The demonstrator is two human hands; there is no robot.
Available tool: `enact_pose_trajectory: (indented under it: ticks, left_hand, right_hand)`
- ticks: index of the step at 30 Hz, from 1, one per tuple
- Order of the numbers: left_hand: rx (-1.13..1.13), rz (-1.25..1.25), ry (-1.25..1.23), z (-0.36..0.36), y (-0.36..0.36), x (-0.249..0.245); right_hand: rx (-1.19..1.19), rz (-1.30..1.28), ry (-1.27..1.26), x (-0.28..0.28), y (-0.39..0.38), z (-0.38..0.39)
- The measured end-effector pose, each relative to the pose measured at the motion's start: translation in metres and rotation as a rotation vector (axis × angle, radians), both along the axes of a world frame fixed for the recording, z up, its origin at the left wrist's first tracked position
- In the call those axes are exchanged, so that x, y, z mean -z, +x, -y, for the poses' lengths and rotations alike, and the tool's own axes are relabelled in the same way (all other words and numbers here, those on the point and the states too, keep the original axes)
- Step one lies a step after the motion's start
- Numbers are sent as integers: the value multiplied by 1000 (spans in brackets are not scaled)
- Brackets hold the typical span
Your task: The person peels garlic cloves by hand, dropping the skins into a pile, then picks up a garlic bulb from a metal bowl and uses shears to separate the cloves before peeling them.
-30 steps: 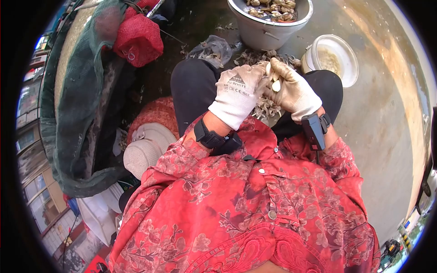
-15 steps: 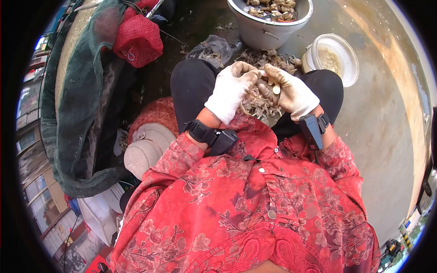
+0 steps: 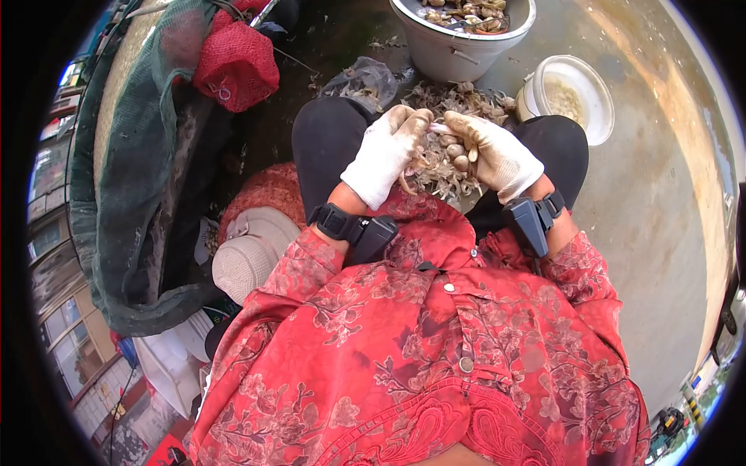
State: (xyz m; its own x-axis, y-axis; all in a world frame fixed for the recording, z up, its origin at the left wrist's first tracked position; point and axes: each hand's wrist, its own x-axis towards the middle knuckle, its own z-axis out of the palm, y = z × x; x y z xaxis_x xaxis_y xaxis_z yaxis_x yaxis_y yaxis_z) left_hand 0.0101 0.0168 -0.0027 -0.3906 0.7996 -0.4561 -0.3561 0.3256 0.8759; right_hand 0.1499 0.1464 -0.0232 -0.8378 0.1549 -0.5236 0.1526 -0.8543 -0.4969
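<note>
My left hand (image 3: 386, 153), in a soiled white glove, is closed, thumb and fingers pinching one end of a pinkish-white garlic clove (image 3: 440, 127). My right hand (image 3: 501, 159), gloved too, meets it at the other end with thumb and forefinger. A paler peeled clove (image 3: 473, 153) shows against the right hand's curled fingers. Below and between the hands lies a heap of dry garlic skins (image 3: 443, 177), in my lap between the knees. More skins (image 3: 466, 101) are piled on the ground just beyond.
A large pale bucket (image 3: 454, 58) holding garlic stands ahead. Right of it, a tilted white tub (image 3: 597, 109) contains peeled cloves. A clear plastic bag (image 3: 365, 81), red mesh sack (image 3: 237, 66), green netting (image 3: 128, 225) and knitted hat (image 3: 252, 256) are on the left.
My left hand has shifted slightly left and its fingers have moved a little apart from the right thumb, exposing more of the clove between them. The right hand has hardly moved.
</note>
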Motion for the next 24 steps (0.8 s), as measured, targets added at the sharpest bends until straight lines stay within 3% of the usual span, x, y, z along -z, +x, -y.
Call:
enact_pose_trajectory:
  ticks: [2, 4, 6, 9, 11, 12, 14, 15, 17, 20, 22, 24]
  left_hand:
    - [23, -8, -14, 2, 0, 4]
    - [222, -401, -66, -1, 2, -2]
    - [247, -310, -151, -1, 4, -6]
    - [271, -473, -37, 1, 6, 4]
    - [285, -795, 125, 3, 4, 24]
    - [284, -795, 124, 3, 5, 21]
    - [252, -430, -44, 1, 7, 15]
    - [251, -430, -45, 2, 7, 20]
    - [10, -74, 126, 6, 5, 35]
    - [-44, 80, 44, 6, 1, 23]
    - [-64, 62, 64, 7, 1, 26]
    - [89, -171, 1, 9, 1, 21]
  right_hand:
    - [-26, -37, -45, 3, 1, -1]
    - [-53, -75, -88, 1, 0, 0]
    - [-43, 43, 13, -4, -1, 5]
    - [-18, 39, 122, -12, 1, 9]
    - [-32, 30, 103, -8, 0, 9]
    - [-46, 21, 85, -7, 0, 9]
    - [-52, -6, 53, -7, 1, 7]
    - [-57, -32, 17, -7, 2, 8]
    - [-15, -2, -35, -7, 0, 9]
    - [1, -66, -158, 6, 5, 1]
    - [167, -19, -171, 5, 5, 2]
    - [171, -81, -225, 13, 8, -2]
